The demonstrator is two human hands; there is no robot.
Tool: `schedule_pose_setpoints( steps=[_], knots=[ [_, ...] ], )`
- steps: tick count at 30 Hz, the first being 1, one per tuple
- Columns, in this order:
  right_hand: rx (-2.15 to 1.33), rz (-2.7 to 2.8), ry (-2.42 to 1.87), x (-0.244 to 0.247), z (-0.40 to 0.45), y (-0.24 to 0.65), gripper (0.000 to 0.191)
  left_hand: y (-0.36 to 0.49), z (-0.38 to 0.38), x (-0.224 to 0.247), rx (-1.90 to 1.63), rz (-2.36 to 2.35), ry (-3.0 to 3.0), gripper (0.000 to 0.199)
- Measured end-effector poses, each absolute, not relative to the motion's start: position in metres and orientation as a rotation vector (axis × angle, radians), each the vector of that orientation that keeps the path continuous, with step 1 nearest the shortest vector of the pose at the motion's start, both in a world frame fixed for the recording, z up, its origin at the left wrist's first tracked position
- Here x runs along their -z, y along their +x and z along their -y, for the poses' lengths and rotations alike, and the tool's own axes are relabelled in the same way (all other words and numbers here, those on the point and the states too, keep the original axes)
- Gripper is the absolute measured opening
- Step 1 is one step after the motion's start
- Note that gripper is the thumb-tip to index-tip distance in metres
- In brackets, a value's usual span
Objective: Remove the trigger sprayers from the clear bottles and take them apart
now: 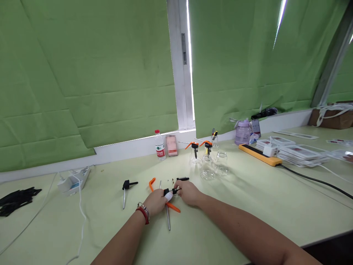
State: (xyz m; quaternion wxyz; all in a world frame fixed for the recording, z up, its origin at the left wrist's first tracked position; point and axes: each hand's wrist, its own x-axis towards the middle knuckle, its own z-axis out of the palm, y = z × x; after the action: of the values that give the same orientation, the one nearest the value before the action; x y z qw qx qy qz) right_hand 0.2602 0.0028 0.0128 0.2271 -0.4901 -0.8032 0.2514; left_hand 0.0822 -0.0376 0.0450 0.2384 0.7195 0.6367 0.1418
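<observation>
Near the middle of the table, my left hand [157, 202] is closed around a black cylindrical part [166, 191]; something white covers one fingertip. My right hand [189, 192] pinches a slim black piece [175, 190] up against it, and the two parts look in line. Whether they are joined I cannot tell. An orange curved handle [152, 184] lies just beyond my left hand, and another orange handle [173, 208] and a metal tube [168, 220] show below it. Behind my right fingers rests a black ridged piece [182, 179]. To the left lies a black fitting [126, 184] with a metal tube.
Several clear glass jars [221, 163] stand at the back right, some with black tops and orange handles [207, 142]. Behind are a water bottle [160, 147] and a purple jug [243, 133]. A yellow power strip [260, 155] lies right; white cables [81, 217] cross the left.
</observation>
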Motion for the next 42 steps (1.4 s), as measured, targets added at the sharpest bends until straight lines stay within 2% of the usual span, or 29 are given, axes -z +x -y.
schedule_pose_setpoints(
  steps=[2, 6, 15, 26, 32, 42],
  knots=[
    [-0.684, 2.219, -1.358, -0.012, -0.003, 0.260, 0.021, 0.083, 0.038, -0.046, -0.336, -1.773, 1.953, 0.048],
    [-0.694, 2.222, -1.336, -0.012, -0.004, 0.261, 0.030, 0.082, 0.038, -0.045, -0.315, -1.763, 1.948, 0.048],
    [-0.685, 2.207, -1.322, -0.013, -0.003, 0.262, 0.026, 0.083, 0.040, -0.049, -0.311, -1.784, 1.970, 0.049],
    [-0.995, 2.086, -1.331, -0.017, -0.020, 0.286, 0.019, 0.079, 0.039, -0.051, -0.421, -1.734, 1.738, 0.046],
    [-0.801, 1.964, -1.471, -0.022, -0.027, 0.304, 0.016, 0.078, 0.040, -0.050, -0.450, -1.719, 1.697, 0.044],
    [-0.670, 1.955, -1.412, -0.024, -0.030, 0.300, 0.020, 0.073, 0.042, -0.045, -0.453, -1.587, 1.801, 0.047]
  ],
)
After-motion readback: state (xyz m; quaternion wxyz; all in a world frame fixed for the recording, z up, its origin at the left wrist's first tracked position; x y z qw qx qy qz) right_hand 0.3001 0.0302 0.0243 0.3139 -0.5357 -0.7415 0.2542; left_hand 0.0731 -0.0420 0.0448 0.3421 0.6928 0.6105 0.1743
